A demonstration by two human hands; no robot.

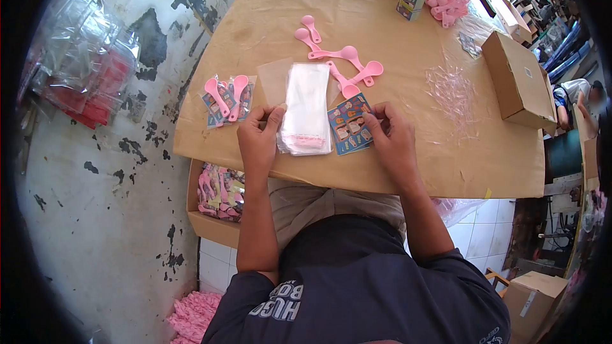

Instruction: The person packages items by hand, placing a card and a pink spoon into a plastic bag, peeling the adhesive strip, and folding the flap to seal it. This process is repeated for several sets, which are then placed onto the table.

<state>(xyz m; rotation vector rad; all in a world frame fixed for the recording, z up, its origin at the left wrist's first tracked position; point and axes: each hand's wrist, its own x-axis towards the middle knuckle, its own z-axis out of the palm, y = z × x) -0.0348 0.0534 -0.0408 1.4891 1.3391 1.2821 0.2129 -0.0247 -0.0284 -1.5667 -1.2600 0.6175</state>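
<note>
A stack of clear plastic bags (307, 105) lies on the brown paper-covered table in front of me. My left hand (260, 135) is closed at the stack's left edge, thumb and fingers pinching the bags there. My right hand (393, 143) grips a blue printed card (348, 123) between thumb and fingers, just right of the stack; another card shows beneath it. Beyond the stack lie several loose pink measuring spoons (349, 53). Left of my left hand sit clear packets (223, 99) with pink spoons and printed cards inside.
A cardboard box (519, 83) stands at the table's right, near a scatter of clear plastic strips (451, 95). At the far right are a small yellow box (410, 3) and a pink spoon pile (446, 3). Below the left edge, an open carton (213, 229) holds packed spoons.
</note>
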